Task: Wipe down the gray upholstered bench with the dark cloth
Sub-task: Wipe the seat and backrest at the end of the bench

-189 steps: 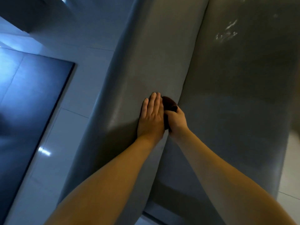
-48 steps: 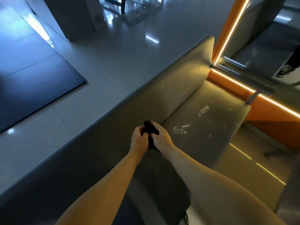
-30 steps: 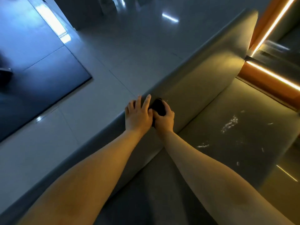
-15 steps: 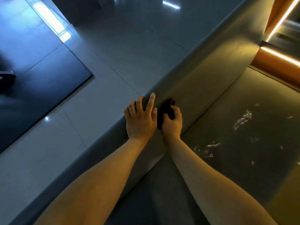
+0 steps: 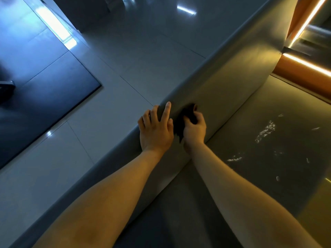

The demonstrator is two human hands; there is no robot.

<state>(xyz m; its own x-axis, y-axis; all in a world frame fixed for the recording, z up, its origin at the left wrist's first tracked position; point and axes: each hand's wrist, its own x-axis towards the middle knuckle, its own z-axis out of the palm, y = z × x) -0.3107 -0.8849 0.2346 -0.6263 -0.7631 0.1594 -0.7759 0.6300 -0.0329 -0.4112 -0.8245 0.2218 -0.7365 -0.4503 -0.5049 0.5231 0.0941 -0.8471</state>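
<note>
My left hand (image 5: 155, 130) lies flat on the top edge of the gray bench (image 5: 223, 83), on its backrest, fingers (image 5: 167, 111) released and spread, the index stretched forward. Just beside it, my right hand (image 5: 194, 130) grasps the bunched dark cloth (image 5: 180, 122), fingers curled over it, pressing it against the backrest's inner face near the top. The cloth sits between the two hands. On the seat (image 5: 268, 176) to the right, whitish smears (image 5: 265, 131) lie scattered. Beyond the backrest lies a glossy tiled floor (image 5: 125, 51) with a dark mat (image 5: 44, 83). An orange panel (image 5: 304, 74) glows at the far end.
</note>
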